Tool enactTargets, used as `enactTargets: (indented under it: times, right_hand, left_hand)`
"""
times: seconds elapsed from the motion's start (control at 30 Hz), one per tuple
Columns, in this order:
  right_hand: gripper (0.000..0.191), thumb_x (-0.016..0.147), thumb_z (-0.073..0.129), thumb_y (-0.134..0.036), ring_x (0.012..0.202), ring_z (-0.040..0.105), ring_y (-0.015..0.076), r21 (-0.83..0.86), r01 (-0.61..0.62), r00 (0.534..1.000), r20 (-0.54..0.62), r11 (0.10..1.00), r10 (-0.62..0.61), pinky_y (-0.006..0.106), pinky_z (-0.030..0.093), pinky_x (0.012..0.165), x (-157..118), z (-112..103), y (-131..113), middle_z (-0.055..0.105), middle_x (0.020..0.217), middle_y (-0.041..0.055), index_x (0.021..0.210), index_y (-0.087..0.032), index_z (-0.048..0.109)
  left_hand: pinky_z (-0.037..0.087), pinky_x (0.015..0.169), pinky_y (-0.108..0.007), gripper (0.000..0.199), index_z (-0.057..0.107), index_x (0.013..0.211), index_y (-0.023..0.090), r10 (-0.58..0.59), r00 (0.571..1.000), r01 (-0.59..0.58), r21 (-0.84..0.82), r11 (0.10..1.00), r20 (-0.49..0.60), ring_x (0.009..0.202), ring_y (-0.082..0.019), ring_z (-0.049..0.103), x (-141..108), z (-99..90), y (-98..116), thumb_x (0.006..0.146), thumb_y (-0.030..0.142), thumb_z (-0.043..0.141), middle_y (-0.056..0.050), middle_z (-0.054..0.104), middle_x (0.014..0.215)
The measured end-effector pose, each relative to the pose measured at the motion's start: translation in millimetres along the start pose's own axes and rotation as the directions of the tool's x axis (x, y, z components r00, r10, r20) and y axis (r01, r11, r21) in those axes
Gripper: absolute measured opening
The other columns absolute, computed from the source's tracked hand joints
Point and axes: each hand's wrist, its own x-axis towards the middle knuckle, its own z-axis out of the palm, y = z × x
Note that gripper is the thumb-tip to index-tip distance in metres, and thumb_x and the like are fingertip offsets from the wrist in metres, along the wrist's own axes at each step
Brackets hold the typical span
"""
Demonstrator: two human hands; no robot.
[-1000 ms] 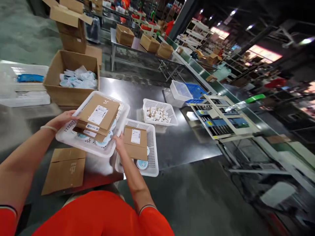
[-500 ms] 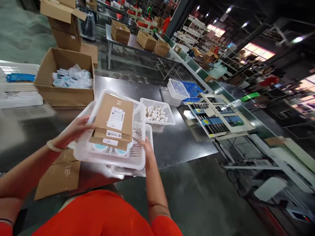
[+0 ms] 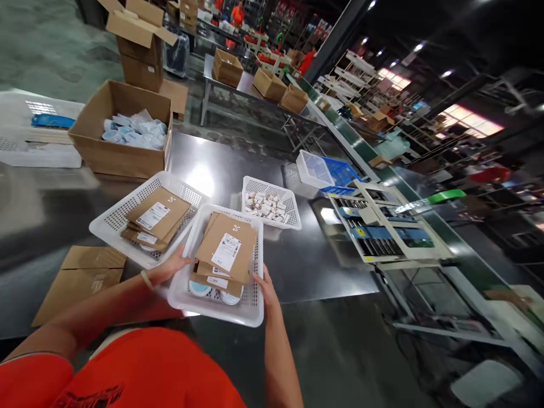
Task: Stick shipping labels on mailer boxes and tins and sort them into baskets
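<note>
White basket [image 3: 212,310] sits at the near table [image 3: 323,277] edge, held between both hands: the left hand [image 3: 172,265] grips its rim at nine o'clock, the right hand [image 3: 267,288] at four, fingers partly curled; how far they reach underneath I cannot tell. Flat cardboard packets [image 3: 227,246] lie inside over round tubs [image 3: 230,298]. Another loaded basket [image 3: 111,222] stands at ten o'clock, a smaller one [image 3: 293,206] at one.
</note>
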Motion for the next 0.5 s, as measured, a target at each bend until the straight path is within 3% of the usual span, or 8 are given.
enactTargets:
  times: [0.1,0.23,0.33,0.43,0.5]
  right_hand:
    - [0.061,0.054,0.096,-0.044,0.094,0.083,0.0375,0.068,-0.132,0.99,0.055,0.989,0.129,0.053,0.067,0.09,-3,4,-5,0.088,0.099,0.0064,0.11,-0.027,0.08]
    - [0.048,0.055,0.087,-0.037,0.089,0.083,0.0396,0.041,-0.062,0.996,0.06,0.997,0.06,0.053,0.067,0.086,-20,-3,-12,0.088,0.093,0.0074,0.103,-0.028,0.083]
    - [0.054,0.056,0.083,-0.037,0.092,0.084,0.0423,-0.005,-0.037,0.997,0.065,0.999,0.037,0.056,0.067,0.085,-43,-19,-27,0.089,0.098,0.0089,0.109,-0.03,0.086]
    - [0.065,0.057,0.085,-0.033,0.097,0.084,0.0444,-0.012,-0.055,0.997,0.049,0.998,0.056,0.057,0.067,0.087,-67,-29,-57,0.09,0.109,0.0107,0.122,-0.031,0.086]
    - [0.07,0.059,0.087,-0.03,0.099,0.084,0.0443,-0.003,-0.048,0.998,0.04,0.999,0.049,0.056,0.067,0.087,-78,-22,-79,0.089,0.114,0.0121,0.129,-0.029,0.084]
  left_hand:
    - [0.055,0.116,-0.061,0.071,0.074,0.125,0.028,-0.029,0.999,0.032,-0.105,0.994,0.031,0.132,-0.047,0.072,1,11.4,5,0.059,0.043,0.093,-0.013,0.084,0.124]
    - [0.056,0.116,-0.06,0.074,0.076,0.13,0.033,-0.01,1.0,0.008,-0.149,0.989,-0.014,0.134,-0.048,0.073,0,26.9,7,0.059,0.043,0.095,-0.013,0.086,0.122]
    - [0.056,0.118,-0.062,0.08,0.076,0.137,0.033,0.013,0.999,-0.004,-0.186,0.982,0.046,0.133,-0.048,0.074,-14,34.3,14,0.06,0.039,0.097,-0.013,0.087,0.12]
    - [0.057,0.119,-0.06,0.074,0.077,0.138,0.035,0.1,0.988,-0.071,-0.225,0.972,0.12,0.133,-0.045,0.075,-34,33.0,38,0.067,0.037,0.095,-0.011,0.086,0.126]
    - [0.059,0.116,-0.057,0.063,0.08,0.129,0.035,0.135,0.983,-0.106,-0.212,0.971,0.125,0.131,-0.045,0.076,-41,20.8,65,0.068,0.035,0.094,-0.011,0.085,0.129]
